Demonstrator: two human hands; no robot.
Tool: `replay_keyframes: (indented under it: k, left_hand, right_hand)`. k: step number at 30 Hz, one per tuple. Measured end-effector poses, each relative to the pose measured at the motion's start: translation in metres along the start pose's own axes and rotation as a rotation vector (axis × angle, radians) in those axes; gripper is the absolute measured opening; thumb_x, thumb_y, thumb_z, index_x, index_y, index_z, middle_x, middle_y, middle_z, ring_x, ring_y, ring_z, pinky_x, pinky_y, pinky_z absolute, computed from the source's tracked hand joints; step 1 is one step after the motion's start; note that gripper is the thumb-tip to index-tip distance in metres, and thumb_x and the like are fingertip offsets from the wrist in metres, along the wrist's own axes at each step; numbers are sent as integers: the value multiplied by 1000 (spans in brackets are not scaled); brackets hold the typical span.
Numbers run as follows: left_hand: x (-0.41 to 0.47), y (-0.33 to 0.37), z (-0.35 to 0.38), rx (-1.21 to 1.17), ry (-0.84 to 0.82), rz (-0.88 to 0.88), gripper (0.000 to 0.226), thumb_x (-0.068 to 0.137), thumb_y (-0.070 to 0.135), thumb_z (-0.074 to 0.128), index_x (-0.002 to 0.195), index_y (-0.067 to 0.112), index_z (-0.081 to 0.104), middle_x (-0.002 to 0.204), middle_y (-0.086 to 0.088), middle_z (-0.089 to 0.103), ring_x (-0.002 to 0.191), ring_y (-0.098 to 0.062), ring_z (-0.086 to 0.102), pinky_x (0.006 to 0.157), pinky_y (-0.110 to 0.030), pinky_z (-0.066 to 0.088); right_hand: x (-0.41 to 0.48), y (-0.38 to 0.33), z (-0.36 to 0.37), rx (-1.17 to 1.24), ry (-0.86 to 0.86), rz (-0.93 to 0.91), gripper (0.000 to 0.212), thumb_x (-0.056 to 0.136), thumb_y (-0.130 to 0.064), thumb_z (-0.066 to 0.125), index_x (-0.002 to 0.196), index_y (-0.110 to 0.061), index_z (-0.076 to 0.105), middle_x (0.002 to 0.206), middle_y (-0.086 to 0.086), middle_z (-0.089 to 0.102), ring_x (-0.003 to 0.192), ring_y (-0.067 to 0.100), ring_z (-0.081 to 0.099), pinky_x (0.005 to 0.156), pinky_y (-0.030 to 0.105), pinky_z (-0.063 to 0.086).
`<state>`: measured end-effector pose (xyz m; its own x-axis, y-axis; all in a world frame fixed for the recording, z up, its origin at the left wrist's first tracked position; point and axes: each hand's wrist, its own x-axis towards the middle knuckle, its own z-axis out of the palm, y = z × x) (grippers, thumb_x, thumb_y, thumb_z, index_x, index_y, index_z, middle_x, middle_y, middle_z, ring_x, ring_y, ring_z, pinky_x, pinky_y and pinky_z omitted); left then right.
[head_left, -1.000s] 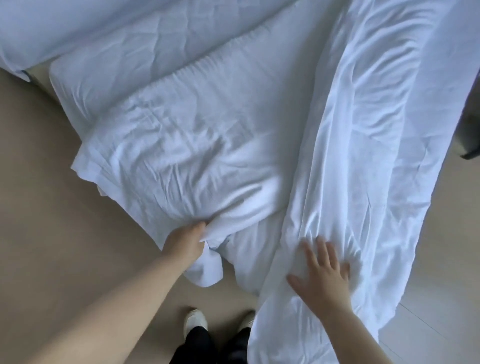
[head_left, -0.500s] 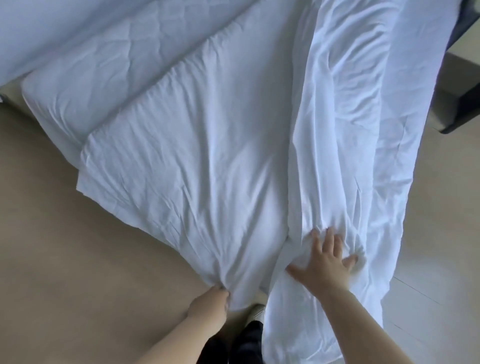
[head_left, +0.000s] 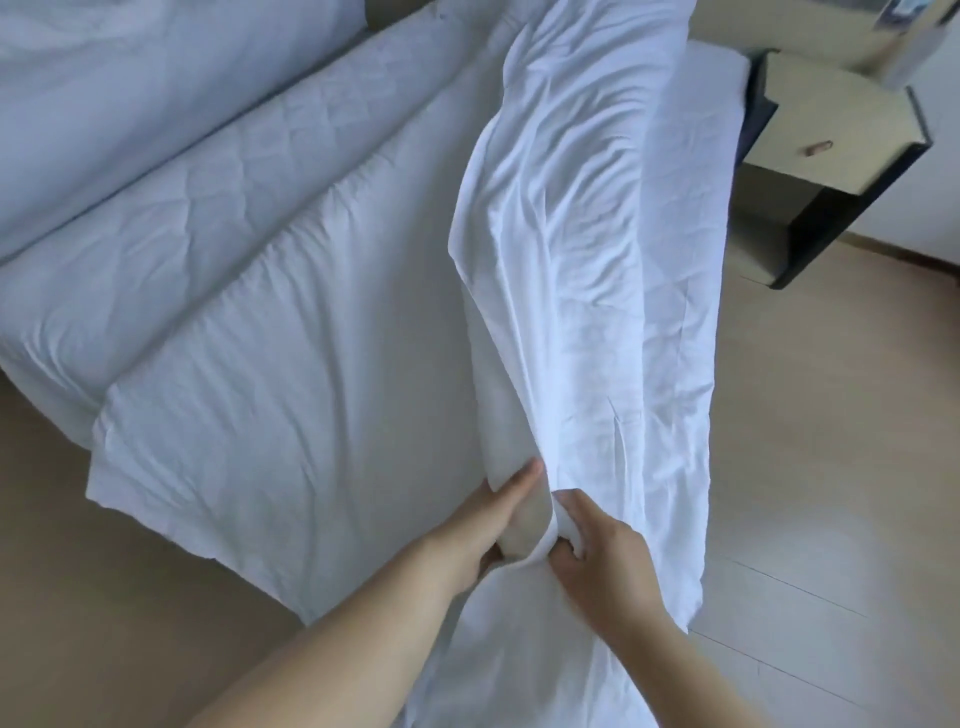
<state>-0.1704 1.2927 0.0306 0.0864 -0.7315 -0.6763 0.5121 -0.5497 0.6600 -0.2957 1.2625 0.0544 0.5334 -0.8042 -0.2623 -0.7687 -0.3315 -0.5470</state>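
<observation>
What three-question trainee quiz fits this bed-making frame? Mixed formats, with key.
1. True or false: the right hand lies flat and open on the rumpled white sheet.
2. The nightstand stands: A) on the person's right, beside the bed; B) on the person's left; C) on top of the bed.
3. Fill in: the left hand and right hand meet at the bed's ____ edge (near/far).

Key: 1 false, its fingers curl round a bunch of the sheet. 2 A. 3 near.
</observation>
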Motion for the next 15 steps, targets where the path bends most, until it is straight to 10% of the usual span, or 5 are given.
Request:
replay_keyframes:
  k: [3,7,12,15]
  left_hand:
    - [-6,14,9,70,140,101,11,79,24,68,80,17,60,63,3,64,51,-4,61,48,-13,45]
    - [-15,23,-24,207,305,290,22,82,3,59,93,21,55,81,7,60,75,-10,60,61,-11,47]
    - [-41,48,-119,451,324,384,53,79,9,59,129,17,44,111,7,55,104,-10,55,78,-10,39]
    - [-52,72,-184,582,313,477,47,86,-1,53,131,11,45,116,6,53,109,-9,50,79,-6,37]
  right_hand:
    - [2,-8,-1,20,-32,-20,10,77,-18,35,67,-20,36,55,0,44,55,17,39,55,20,33]
    - [11,-32,15,126,-62,-49,34,63,-29,33,84,-22,58,65,-38,50,70,-4,48,60,13,37]
    - [24,-98,67,211,-207,-165,39,76,-5,43,90,-41,53,80,-18,64,66,-3,53,59,11,39]
    - [35,-148,93,343,-193,-145,48,69,-9,35,80,-53,52,90,-35,63,60,2,58,60,9,42]
